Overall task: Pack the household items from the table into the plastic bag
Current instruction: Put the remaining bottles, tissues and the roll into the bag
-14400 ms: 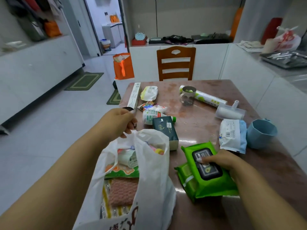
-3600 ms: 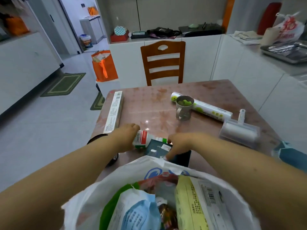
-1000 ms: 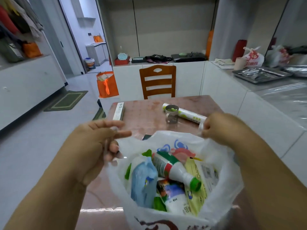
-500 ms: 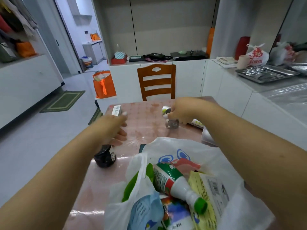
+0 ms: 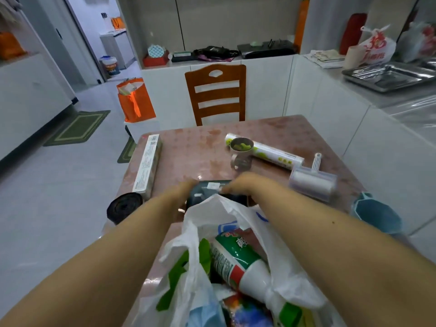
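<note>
Both hands reach past the far rim of the white plastic bag [image 5: 238, 223] to a dark teal box [image 5: 210, 188] lying flat on the bench [image 5: 203, 149] just beyond the bag's mouth. The left hand [image 5: 182, 193] sits at the box's left end and the right hand [image 5: 243, 184] at its right end, each touching it; the fingers are on the far side of the hands and blurred, so I cannot tell whether they curl round the box or only press against it. The bag stands open at the near edge of the bench, already holding a green and white bottle [image 5: 238, 265] lying on its side with its cap toward the near right, a green packet [image 5: 181, 274] at the left, a pale blue pack [image 5: 203, 312] near the bottom edge and some colourful wrappers under the bottle. Other items lie on the bench — a long white carton [image 5: 148, 166] along the left edge, a black roll [image 5: 124, 207] at its near end, overhanging the bench's left edge, a small metal cup [image 5: 241, 153] with something green inside, and touching it on the far side a white roll with green dots [image 5: 271, 155] running to the right. Near that roll's right end lies a lint roller [image 5: 312, 184] with its white handle pointing far, and a blue cup [image 5: 375, 214] sits at the right edge. A wooden chair [image 5: 215, 93] stands at the far side of the bench, with an orange bag [image 5: 135, 101] on the floor to its left.
</note>
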`<state>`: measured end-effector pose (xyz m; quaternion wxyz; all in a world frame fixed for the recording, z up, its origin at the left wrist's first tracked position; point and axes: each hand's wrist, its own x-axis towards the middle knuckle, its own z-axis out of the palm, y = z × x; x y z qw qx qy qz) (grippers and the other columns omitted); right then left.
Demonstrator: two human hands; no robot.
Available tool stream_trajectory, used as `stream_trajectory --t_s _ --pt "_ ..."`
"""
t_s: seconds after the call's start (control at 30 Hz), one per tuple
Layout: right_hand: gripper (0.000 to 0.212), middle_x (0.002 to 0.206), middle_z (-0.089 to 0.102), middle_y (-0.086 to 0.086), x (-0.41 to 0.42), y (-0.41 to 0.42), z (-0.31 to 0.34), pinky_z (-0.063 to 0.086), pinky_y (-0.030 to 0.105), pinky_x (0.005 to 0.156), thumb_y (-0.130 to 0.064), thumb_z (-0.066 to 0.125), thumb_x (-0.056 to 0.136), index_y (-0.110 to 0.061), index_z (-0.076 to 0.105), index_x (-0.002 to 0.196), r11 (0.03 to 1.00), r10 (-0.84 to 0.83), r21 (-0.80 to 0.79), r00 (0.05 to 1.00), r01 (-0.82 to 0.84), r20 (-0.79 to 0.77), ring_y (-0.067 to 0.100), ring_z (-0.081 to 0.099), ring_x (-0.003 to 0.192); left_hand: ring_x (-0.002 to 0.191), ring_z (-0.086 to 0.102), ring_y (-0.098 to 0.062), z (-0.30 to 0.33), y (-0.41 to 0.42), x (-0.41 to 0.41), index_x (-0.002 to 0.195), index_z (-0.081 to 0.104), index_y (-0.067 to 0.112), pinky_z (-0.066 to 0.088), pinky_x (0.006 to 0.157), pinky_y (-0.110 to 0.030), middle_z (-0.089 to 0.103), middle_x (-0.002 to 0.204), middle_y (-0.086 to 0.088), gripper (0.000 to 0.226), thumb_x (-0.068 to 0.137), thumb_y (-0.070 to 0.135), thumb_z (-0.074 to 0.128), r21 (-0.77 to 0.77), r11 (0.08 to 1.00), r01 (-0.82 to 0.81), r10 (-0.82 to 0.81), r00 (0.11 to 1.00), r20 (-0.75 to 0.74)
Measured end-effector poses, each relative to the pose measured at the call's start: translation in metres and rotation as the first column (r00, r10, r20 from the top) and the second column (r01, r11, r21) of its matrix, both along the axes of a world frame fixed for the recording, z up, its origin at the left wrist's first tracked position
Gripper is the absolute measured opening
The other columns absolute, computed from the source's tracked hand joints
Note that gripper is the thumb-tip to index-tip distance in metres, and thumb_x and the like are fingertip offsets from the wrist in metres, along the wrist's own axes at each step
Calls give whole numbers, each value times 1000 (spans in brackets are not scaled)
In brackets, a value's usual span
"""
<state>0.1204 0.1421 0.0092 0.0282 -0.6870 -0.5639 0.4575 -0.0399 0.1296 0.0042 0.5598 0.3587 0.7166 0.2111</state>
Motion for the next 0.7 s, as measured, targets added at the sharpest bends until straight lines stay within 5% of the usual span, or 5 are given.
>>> stream_trajectory --t_s 0.07,0.2,0.37,0.53,0.7 --pt "82 124 57 11 10 -1 31 51 43 93 -46 81 67 -9 45 131 989 -85 117 995 90 -46 31 58 107 77 62 -25 27 4 0 107 60 12 56 58 -33 61 93 -12 36 90 44 53 99 993 -57 53 998 46" --pt "105 126 43 5 30 -26 101 48 42 93 -41 88 56 -27 23 138 959 5 285 1000 -11 22 28 49 111 84 65 -28 104 -8 1 107 57 15 60 61 -37 63 103 -13 40 87 50 57 280 954 -108 82 991 105" --pt "98 123 30 5 43 -103 139 49 33 82 -35 90 55 -23 28 130 761 -97 637 950 -122 298 23 50 106 80 67 -23 157 -69 18 108 56 20 59 68 -34 64 98 -8 31 95 46 47 432 901 47 -80 995 59" --pt "94 115 47 -2 56 -193 147 47 28 69 -51 84 50 -24 35 125 745 -115 653 940 -132 321 17 52 97 84 68 -26 168 -127 14 94 60 13 60 74 -35 67 95 -12 41 95 50 43 462 870 174 -205 979 18" --pt "97 109 51 -6 49 -261 127 53 29 67 -66 77 44 -26 36 123 868 -90 490 944 -82 318 15 55 89 80 69 -27 157 -160 3 102 66 8 60 69 -35 70 94 -16 49 93 52 45 375 870 320 -321 945 -60"
